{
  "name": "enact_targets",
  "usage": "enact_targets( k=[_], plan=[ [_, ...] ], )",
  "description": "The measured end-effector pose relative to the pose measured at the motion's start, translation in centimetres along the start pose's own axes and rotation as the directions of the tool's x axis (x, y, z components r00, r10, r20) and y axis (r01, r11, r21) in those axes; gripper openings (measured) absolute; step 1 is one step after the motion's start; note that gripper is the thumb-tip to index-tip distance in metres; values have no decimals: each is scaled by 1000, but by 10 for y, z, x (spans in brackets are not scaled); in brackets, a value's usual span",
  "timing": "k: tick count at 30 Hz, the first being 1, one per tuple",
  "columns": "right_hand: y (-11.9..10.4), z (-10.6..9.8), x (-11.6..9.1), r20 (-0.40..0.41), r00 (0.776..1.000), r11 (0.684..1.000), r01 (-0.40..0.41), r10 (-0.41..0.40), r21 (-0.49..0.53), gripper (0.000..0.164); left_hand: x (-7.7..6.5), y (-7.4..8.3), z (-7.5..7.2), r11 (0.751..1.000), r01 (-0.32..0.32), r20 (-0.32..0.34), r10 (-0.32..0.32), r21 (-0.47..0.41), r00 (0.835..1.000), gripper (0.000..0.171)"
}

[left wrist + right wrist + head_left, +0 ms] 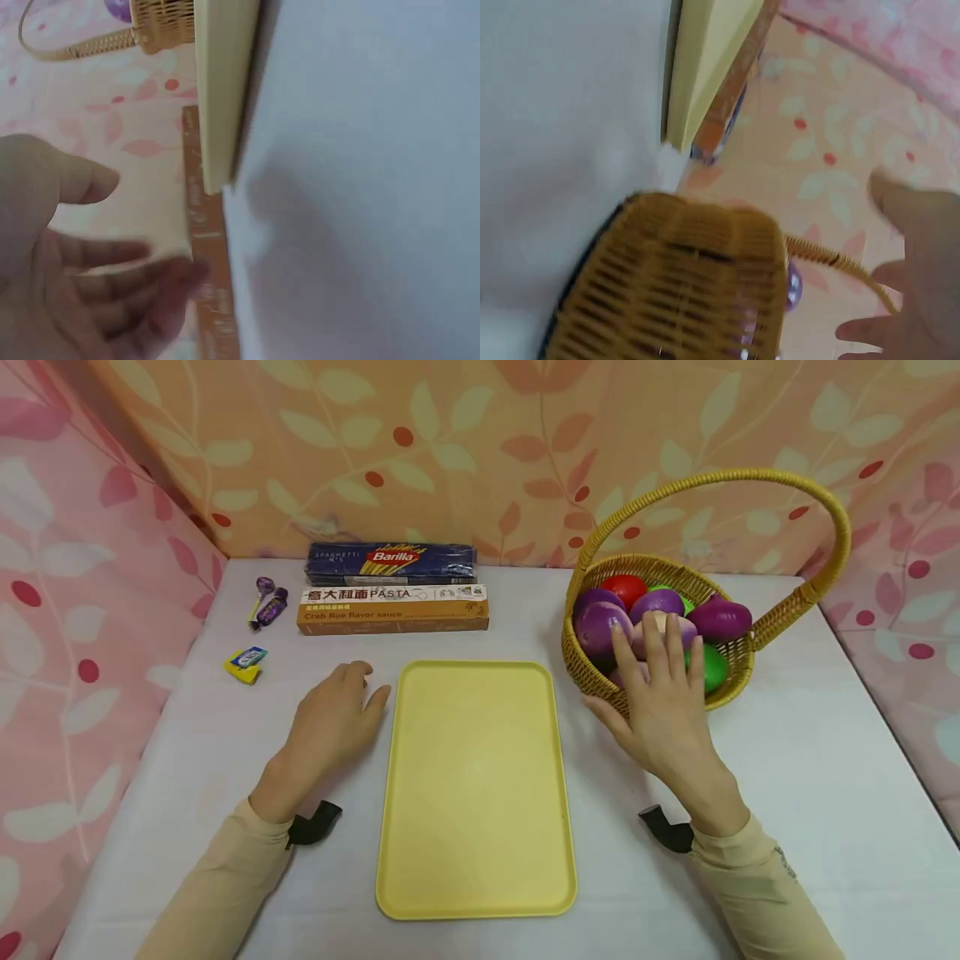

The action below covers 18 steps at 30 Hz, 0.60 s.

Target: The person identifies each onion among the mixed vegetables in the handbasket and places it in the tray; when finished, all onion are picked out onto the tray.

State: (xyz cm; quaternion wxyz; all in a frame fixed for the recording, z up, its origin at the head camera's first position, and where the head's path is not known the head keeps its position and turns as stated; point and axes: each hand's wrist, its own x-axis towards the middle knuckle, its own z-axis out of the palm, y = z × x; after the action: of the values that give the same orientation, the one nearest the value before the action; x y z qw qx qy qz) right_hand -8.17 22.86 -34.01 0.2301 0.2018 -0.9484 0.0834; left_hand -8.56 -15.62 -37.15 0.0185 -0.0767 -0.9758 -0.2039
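My right hand is spread with straight fingers over the near side of a wicker basket. Beneath its fingertips lie purple toy vegetables or fruits, a red one, a green one and a darker purple one. Whether the fingertips touch any of them cannot be told. To the left, my left hand hovers or rests beside a yellow tray, its fingers loosely bent and holding nothing. In the left wrist view, its thumb and fingers stand apart with a gap between them.
Behind the tray lie a blue Barilla spaghetti box and a brown and white pasta box. Wrapped purple candies and a yellow and blue packet lie at the left. The basket's tall handle arches up at the right.
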Motion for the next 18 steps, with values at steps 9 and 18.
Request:
enact_targets(
  k=[9, 18],
  plan=[
    [38, 1, 15, -233, 952, 979, -181, 200, 98, 63, 15, -22, 15, 955, 107, 266, -31, -277, 963, 26],
    [50, 12, 17, -121, 957, 965, -257, 262, 55, 52, 14, -26, 19, 953, 49, 261, 32, -300, 965, 21]
  ],
)
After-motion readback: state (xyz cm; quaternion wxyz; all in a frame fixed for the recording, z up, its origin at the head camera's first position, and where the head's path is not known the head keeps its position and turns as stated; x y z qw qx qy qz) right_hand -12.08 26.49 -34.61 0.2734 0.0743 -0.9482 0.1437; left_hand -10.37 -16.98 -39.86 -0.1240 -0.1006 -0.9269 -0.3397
